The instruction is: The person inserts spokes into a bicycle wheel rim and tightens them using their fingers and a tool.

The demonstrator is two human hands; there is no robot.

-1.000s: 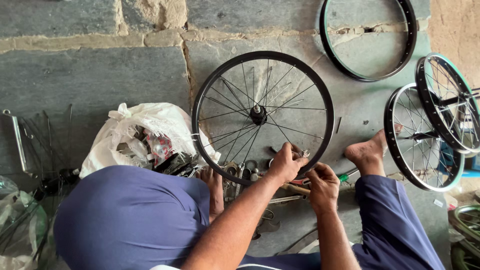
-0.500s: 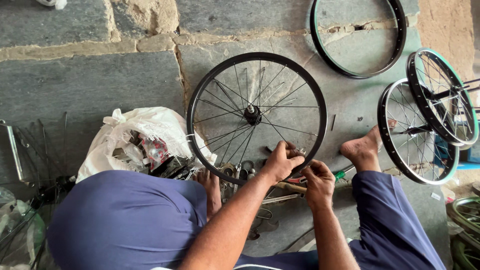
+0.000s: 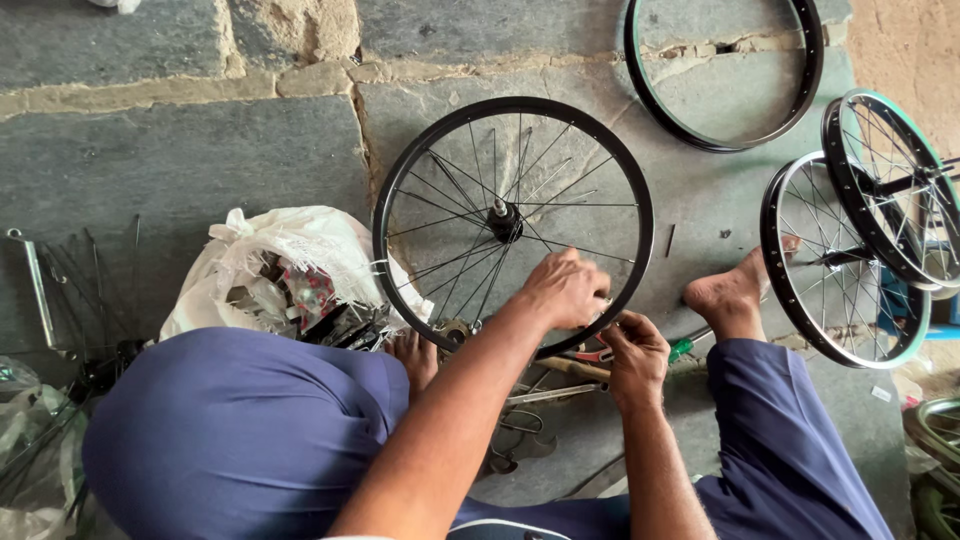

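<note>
On a stone slab floor (image 3: 200,150), a black spoked wheel (image 3: 513,222) stands before the seated person; left hand (image 3: 565,290) and right hand (image 3: 633,355) both grasp its near rim.

Spoked wheel (image 3: 513,222): glossy black metal rim, thin bright metal spokes, dull metal hub. Bare rim (image 3: 722,70): smooth black metal with a teal inner face. Floor (image 3: 180,160): rough, matt grey stone slabs with sandy mortar joints. Bag (image 3: 285,262): thin, crinkled white plastic. Trousers (image 3: 240,430): matt blue woven cloth. Screwdriver (image 3: 684,347): shiny green plastic handle.
</note>
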